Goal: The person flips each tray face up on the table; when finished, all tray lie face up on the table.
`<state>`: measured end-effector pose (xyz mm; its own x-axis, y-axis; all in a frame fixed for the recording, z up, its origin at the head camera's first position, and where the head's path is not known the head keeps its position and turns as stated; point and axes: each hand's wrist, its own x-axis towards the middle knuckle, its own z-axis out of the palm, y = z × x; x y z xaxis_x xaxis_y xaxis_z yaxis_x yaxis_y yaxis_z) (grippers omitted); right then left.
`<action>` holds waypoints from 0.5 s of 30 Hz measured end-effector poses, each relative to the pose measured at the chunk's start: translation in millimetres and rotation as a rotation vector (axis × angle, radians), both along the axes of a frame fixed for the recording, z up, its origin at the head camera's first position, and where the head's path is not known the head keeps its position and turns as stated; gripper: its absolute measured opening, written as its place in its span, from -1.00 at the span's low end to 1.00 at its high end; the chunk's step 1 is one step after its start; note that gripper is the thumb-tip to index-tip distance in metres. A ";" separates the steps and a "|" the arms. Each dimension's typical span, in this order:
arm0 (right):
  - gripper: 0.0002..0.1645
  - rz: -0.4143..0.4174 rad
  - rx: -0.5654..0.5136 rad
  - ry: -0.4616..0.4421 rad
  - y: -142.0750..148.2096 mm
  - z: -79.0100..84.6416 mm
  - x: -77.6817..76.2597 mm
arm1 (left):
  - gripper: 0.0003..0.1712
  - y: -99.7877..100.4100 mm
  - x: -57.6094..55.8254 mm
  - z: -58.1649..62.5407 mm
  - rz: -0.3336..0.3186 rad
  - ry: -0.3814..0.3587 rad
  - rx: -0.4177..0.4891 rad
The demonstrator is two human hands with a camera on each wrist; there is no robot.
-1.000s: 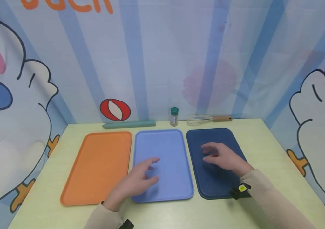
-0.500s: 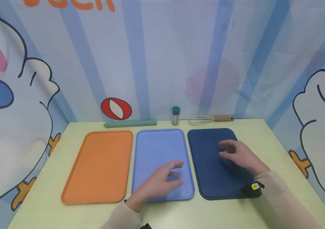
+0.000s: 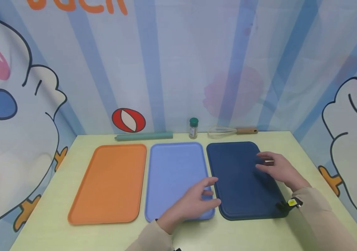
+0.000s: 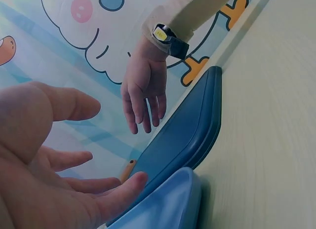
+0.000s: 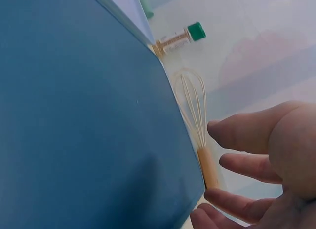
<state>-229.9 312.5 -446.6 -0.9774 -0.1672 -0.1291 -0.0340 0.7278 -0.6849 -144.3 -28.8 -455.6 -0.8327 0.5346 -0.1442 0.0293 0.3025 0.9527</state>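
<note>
My left hand (image 3: pixel 194 201) hovers over the right side of the light blue tray (image 3: pixel 175 167), its thumb reaching to the dark blue tray's edge. Over the right side of the dark blue tray (image 3: pixel 238 184) is my right hand (image 3: pixel 279 168). Both hands hold nothing, with fingers spread and loosely bent. In the left wrist view, the right hand (image 4: pixel 144 88) hangs with fingers downward above the dark tray. The right wrist view shows a whisk (image 5: pixel 205 155) beyond the dark tray, overlapped by the right hand's fingers (image 5: pixel 247 165).
An orange tray (image 3: pixel 109 184) lies at the left of the pale table (image 3: pixel 49 216). Along the back edge are a green rolling-pin-like rod (image 3: pixel 143 136), a green-capped spice jar (image 3: pixel 193 129) and the whisk (image 3: pixel 233 131). A printed curtain (image 3: pixel 178 69) stands behind them.
Both hands have moved to the right: the left across the light blue tray, the right towards the dark blue tray's right edge. The trays and the things behind them stay in place.
</note>
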 end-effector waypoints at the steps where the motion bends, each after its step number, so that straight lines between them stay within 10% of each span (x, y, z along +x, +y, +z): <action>1: -0.27 -0.007 0.004 -0.004 2.4 -0.1 -0.1 | -0.24 2.2 0.1 0.1 0.005 -0.005 -0.003; 15: -0.12 -0.013 0.030 -0.105 18.1 -7.3 -0.6 | -0.10 21.6 0.7 2.5 0.013 -0.076 -0.062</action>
